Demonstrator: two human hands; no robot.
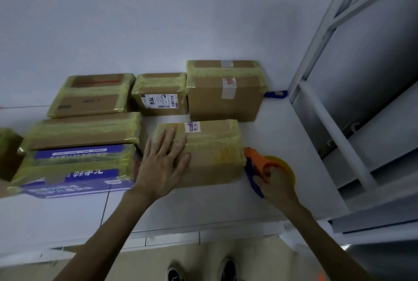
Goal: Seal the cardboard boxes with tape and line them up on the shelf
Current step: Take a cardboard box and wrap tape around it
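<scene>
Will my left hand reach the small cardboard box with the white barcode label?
Probably yes: the left hand lies flat on the nearer taped cardboard box, and the barcode-labelled box stands just beyond, nothing between.

Both forearms [106,231] are bare, with no sleeve in sight up to the near edge. The left hand [162,163] and right hand [277,184] wear nothing, and the fingers [168,139] are long and slim. Lower down show two dark shoes [229,268] with pale markings, blurred.

Both bare arms reach forward. The left hand [164,163] lies flat, fingers spread; the right hand [274,184] curls round a tape dispenser [259,162].
</scene>
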